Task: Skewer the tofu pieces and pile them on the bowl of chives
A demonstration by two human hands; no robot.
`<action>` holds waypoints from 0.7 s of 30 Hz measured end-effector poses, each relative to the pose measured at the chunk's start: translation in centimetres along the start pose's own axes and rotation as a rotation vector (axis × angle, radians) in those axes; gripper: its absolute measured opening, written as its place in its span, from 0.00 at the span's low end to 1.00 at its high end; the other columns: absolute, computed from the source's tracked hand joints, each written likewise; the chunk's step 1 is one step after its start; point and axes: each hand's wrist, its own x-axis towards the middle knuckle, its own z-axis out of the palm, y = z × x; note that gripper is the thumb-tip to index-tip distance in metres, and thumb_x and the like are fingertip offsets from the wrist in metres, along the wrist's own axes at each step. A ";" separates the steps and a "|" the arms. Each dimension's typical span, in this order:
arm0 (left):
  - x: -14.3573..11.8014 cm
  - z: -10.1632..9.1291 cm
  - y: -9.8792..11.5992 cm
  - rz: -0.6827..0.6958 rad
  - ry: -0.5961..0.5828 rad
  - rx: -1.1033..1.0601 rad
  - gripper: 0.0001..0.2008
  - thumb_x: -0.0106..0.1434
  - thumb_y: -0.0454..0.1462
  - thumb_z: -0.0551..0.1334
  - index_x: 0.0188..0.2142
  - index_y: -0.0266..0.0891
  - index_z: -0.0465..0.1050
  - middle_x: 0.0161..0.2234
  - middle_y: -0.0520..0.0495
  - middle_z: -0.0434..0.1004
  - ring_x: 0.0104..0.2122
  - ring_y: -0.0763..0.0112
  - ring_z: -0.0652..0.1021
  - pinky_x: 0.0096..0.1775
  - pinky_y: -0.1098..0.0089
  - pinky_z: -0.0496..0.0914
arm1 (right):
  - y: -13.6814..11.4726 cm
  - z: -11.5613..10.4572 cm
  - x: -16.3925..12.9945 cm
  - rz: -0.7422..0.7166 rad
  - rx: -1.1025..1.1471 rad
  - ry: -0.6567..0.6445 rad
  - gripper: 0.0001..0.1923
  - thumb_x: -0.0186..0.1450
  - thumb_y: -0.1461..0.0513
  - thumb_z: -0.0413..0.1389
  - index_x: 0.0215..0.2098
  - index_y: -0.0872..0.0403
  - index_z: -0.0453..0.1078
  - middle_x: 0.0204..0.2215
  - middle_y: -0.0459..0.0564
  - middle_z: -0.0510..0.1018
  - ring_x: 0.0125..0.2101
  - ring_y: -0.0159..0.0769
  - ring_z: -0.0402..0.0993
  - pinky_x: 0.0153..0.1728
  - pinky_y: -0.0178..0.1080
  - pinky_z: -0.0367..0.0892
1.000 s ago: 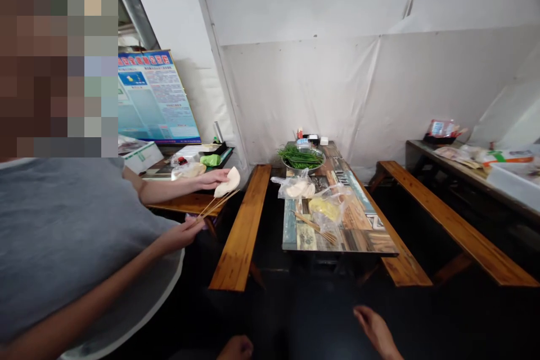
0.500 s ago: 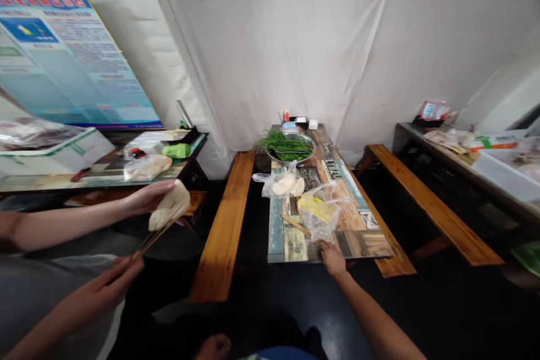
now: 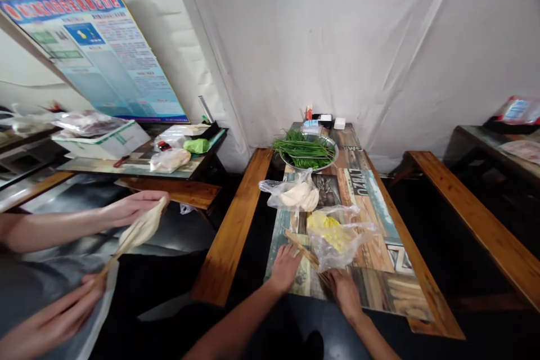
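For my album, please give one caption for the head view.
Both hands rest on bamboo skewers beside a bagged yellow food.

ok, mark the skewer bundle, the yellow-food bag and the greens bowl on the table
skewer bundle (image 3: pixel 304 251), head view, on the sticks' middle.
yellow-food bag (image 3: pixel 337 233), head view, on the clear plastic over the yellow food.
greens bowl (image 3: pixel 306 150), head view, on the greens heaped inside.

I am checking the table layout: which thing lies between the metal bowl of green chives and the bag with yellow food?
In the head view, a clear bag of pale flat pieces lies between the bowl of chives and the yellow-food bag.
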 end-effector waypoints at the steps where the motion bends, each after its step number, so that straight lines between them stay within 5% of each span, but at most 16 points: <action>1: 1.6 0.1 -0.1 0.065 -0.043 0.066 0.22 0.61 0.30 0.47 0.55 0.41 0.59 0.56 0.40 0.60 0.56 0.57 0.59 0.55 0.53 0.50 | 0.4 -0.2 0.1 -0.020 0.031 0.007 0.13 0.67 0.62 0.44 0.36 0.54 0.71 0.33 0.50 0.77 0.37 0.37 0.72 0.40 0.39 0.64; 7: 6.0 0.2 -1.0 0.271 -0.274 0.171 0.12 0.61 0.31 0.50 0.37 0.36 0.71 0.37 0.41 0.73 0.44 0.60 0.69 0.47 0.62 0.59 | 3.1 -1.7 1.1 -0.025 0.182 0.089 0.15 0.66 0.62 0.43 0.38 0.55 0.72 0.36 0.55 0.77 0.39 0.41 0.72 0.42 0.39 0.65; 14: 6.7 -1.0 0.6 0.289 -0.329 0.199 0.14 0.61 0.32 0.47 0.42 0.34 0.67 0.38 0.41 0.71 0.36 0.64 0.71 0.40 0.65 0.61 | 2.4 -3.9 -3.2 0.065 0.346 0.172 0.14 0.65 0.57 0.45 0.38 0.52 0.71 0.38 0.56 0.74 0.42 0.46 0.69 0.46 0.48 0.59; 18: 7.2 -2.2 2.4 0.309 -0.319 0.147 0.16 0.62 0.33 0.45 0.45 0.35 0.66 0.38 0.40 0.71 0.40 0.61 0.69 0.45 0.61 0.58 | -0.1 -1.8 -5.0 0.072 0.519 0.060 0.17 0.66 0.56 0.44 0.30 0.51 0.71 0.28 0.50 0.76 0.32 0.39 0.73 0.34 0.39 0.67; 21: 7.1 -2.5 4.5 0.313 -0.314 0.085 0.16 0.62 0.34 0.44 0.45 0.36 0.66 0.39 0.39 0.71 0.41 0.60 0.69 0.46 0.60 0.58 | -1.6 1.2 -4.5 0.138 0.633 -0.002 0.18 0.67 0.53 0.42 0.36 0.52 0.71 0.27 0.48 0.78 0.27 0.36 0.75 0.26 0.35 0.69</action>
